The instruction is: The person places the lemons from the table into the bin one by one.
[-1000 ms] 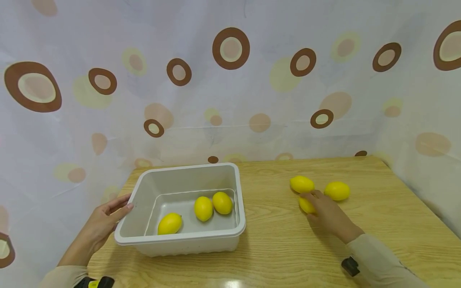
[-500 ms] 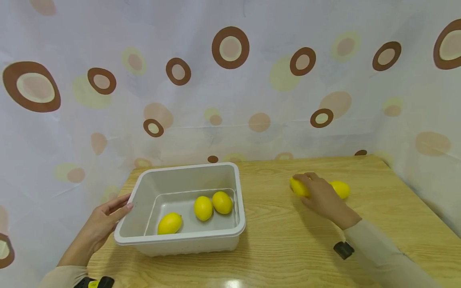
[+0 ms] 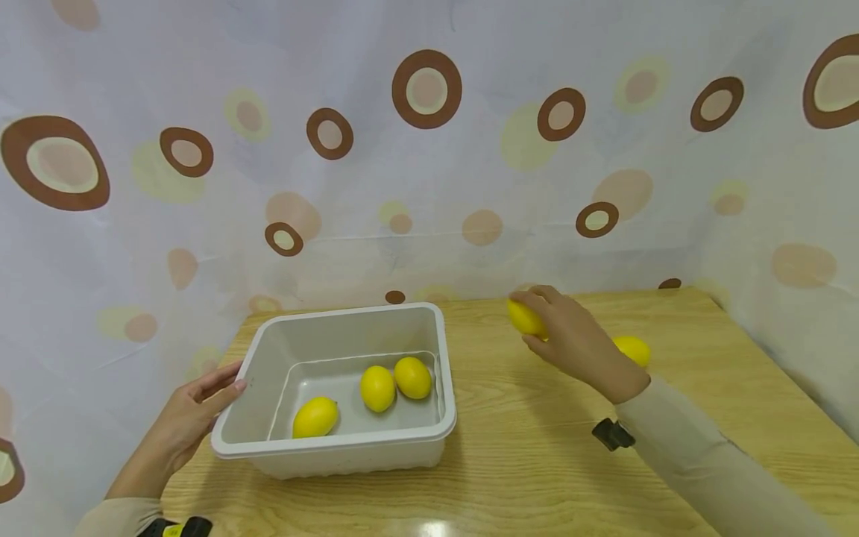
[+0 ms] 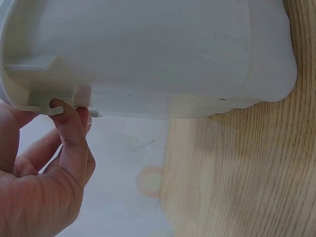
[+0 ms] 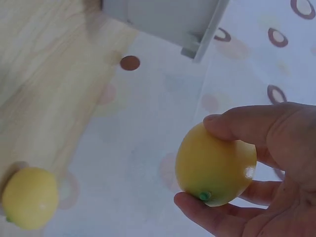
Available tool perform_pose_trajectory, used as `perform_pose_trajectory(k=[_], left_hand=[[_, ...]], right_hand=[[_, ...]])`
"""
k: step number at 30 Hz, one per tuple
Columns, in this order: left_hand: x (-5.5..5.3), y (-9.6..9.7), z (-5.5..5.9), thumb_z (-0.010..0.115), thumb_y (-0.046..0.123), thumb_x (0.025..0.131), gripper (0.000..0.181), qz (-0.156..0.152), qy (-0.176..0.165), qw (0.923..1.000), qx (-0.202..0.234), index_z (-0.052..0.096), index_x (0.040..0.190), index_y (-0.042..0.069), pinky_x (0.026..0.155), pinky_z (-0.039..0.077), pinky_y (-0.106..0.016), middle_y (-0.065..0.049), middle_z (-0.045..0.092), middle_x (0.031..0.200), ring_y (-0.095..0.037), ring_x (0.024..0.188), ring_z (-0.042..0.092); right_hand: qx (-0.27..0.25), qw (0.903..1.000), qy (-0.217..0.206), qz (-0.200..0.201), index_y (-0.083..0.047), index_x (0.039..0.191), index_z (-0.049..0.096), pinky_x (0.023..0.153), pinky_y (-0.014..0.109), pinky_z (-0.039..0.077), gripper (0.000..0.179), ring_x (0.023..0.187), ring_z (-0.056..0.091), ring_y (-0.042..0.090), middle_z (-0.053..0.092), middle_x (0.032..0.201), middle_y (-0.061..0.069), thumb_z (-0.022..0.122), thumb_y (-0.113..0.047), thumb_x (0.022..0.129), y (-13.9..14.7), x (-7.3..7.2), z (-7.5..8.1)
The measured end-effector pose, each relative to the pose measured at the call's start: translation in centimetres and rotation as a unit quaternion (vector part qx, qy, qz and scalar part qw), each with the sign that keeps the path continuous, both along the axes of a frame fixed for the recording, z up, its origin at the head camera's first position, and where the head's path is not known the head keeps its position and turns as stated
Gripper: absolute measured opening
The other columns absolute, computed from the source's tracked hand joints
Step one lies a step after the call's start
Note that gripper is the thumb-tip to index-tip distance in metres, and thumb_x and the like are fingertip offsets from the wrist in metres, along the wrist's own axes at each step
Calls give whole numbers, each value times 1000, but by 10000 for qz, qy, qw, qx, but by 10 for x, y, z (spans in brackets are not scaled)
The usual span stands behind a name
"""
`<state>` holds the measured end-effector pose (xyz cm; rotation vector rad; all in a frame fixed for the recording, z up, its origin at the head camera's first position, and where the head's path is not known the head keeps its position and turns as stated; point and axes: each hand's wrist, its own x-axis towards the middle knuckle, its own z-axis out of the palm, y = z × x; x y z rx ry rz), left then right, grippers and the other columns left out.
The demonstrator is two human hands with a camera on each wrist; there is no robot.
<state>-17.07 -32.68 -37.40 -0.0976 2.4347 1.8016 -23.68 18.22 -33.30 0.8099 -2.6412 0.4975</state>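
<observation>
My right hand (image 3: 580,347) holds a yellow lemon (image 3: 526,319) above the table, right of a light grey plastic tub (image 3: 335,441). In the right wrist view, thumb and fingers pinch this lemon (image 5: 215,165) around its sides, its green stem end showing. Meanwhile my left hand (image 3: 188,418) grips the tub's left rim; the left wrist view shows a bent finger (image 4: 74,143) under that rim. Three lemons lie inside the tub: one near its front left (image 3: 316,416), two side by side toward the right (image 3: 378,388). Another lemon (image 3: 632,350) rests on the table, partly hidden behind my right hand.
The wooden table (image 3: 496,477) reaches back to a white cloth (image 3: 483,186) patterned with brown and pale circles. Cloth also hangs along the left and right sides. In the right wrist view, a lemon (image 5: 30,197) lies near the table's far edge.
My right hand has gripped a lemon from the group on the right, lifted it and carried it left toward the tub. The left hand stays on the rim.
</observation>
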Motion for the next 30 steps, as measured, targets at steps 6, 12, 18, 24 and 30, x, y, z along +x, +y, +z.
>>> perform_pose_trajectory(k=[6,12,18,24,30], left_hand=[[-3,-2,0,57,29,98,66,-3,48,10000,14,27,149,-1,78,54,-25,24,57,108,-1,95,60],[-1,-3,-1,59,28,97,65,62,33,10000,44,31,148,0,78,54,-25,25,58,107,-1,95,60],[-1,-2,1,59,30,97,66,43,79,10000,3,31,148,0,79,54,-25,25,57,107,-1,96,60],[-1,-1,2,58,32,97,67,-24,-5,10000,-79,29,149,0,79,54,-27,24,56,109,-2,96,60],[-1,-3,2,56,31,98,66,-144,-47,9997,-179,27,149,-1,79,55,-29,24,55,110,-3,97,60]], right_hand=[[213,9992,193,288,-7,130,54,82,46,52,54,93,57,34,53,123,19,75,-4,81,-30,-5,22],[457,9968,268,596,-12,131,54,75,42,54,55,90,57,32,53,123,16,75,-5,81,-65,-5,46],[631,9922,282,1041,-13,131,54,81,37,53,53,93,57,32,53,125,14,74,-4,82,-94,-1,62],[844,9871,-3,1361,-16,132,53,85,38,53,53,98,56,32,51,128,14,71,-3,84,-119,1,68],[941,9797,-472,1708,-16,133,53,91,36,49,51,103,56,28,51,130,13,68,-5,86,-143,-6,64]])
